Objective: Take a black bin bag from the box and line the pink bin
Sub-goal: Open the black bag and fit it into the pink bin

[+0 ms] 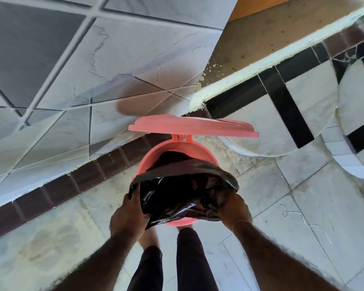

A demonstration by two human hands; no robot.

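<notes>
The round pink plastic bin (178,149) stands upright on the pale tiled floor (282,206), close to the corner where the tiled wall (72,70) meets the floor, its mouth facing up and its long axis vertical. Its hinged pink lid (192,126) is raised at the far rim. A crinkled glossy black plastic bin bag (183,194) hangs inside, mouth up, its edge stretched over the near rim. The left hand (128,215) and right hand (232,206) each grip bunched bag film at the rim's 2 sides, fingers curled.
</notes>
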